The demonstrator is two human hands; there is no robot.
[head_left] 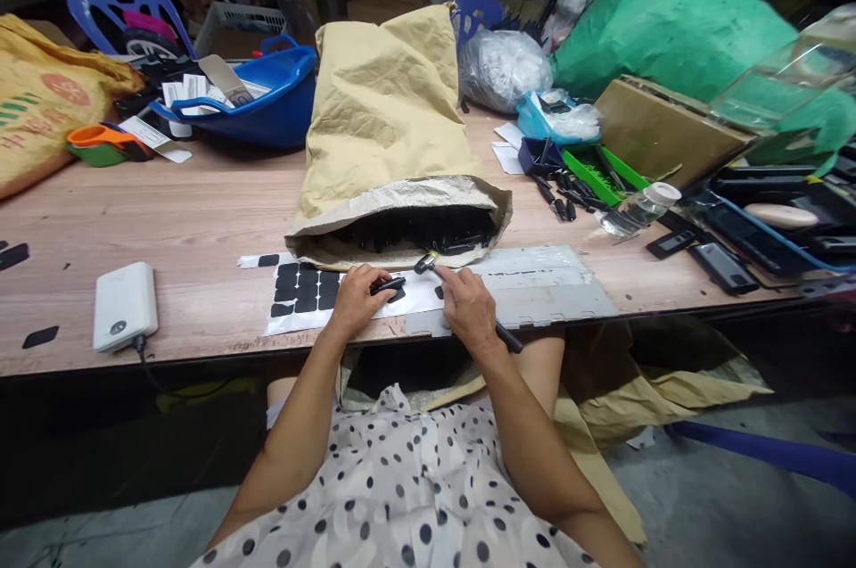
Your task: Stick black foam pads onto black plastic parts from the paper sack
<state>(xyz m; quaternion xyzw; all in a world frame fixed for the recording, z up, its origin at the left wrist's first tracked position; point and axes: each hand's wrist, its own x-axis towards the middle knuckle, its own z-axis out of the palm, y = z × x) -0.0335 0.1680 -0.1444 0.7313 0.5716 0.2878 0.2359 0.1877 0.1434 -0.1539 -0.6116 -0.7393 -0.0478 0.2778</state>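
A polka-dot shirt [394, 497] lies nearest the camera, with bare forearms reaching from it to the wooden table [207, 220]. The left hand [354, 300] has thumb and fingers nearly closed, pinching a small black part [386, 285] just above a white sheet with black pads [304, 290]. The fingers of the right hand [468, 308] are curled around a small hammer [425, 263], close behind its metal head, with the dark handle end poking out past the wrist side. Both things are at the table's front edge, between the body and the open mouth of a tan paper sack [388, 113] that holds more dark pieces. The black part looks light and stiff, probably smooth enough to roll or slip, so it would sit best pinched across its sides near one end, fingertips clear of the metal. The hammer seems rigid and head-heavy; a grip near the head should give control, one further back more swing. The pad sheet looks thin and limp, likely tacky, best lifted by a bare margin. The grey board [535, 292] looks flat and fairly stiff, best taken by its edges
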